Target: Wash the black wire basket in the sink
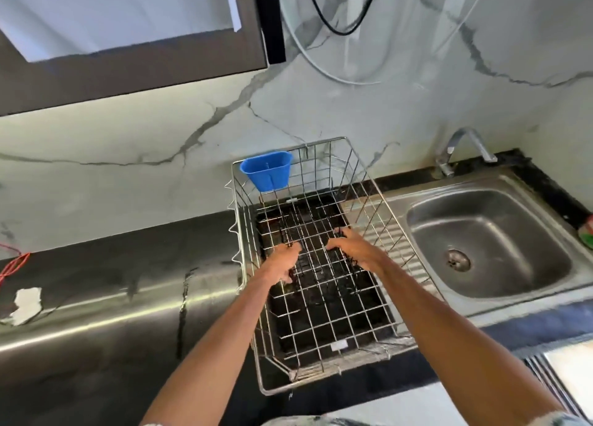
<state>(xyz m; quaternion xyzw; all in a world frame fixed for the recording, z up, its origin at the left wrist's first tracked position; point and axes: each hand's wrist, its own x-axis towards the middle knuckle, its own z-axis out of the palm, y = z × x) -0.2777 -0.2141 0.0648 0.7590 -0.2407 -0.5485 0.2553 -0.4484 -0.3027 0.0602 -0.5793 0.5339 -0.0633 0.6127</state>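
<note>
Both forearms reach forward from the bottom edge, and the left hand (pixel 284 260) and right hand (pixel 353 249), close together but not touching, each curl their fingers round the thin dark rods of the black wire basket (pixel 333 286). That basket lies low inside the larger silver wire dish rack (pixel 253 345), which stands on the dark counter just left of the basin, with a blue plastic cup (pixel 268 172) hooked on its far corner. Beyond to the right, the stainless steel sink (pixel 500 230) looks dry and the chrome tap (pixel 462 149) gives no water. I judge the washing not yet begun: lifting out, carrying over, wetting and scrubbing all remain
</note>
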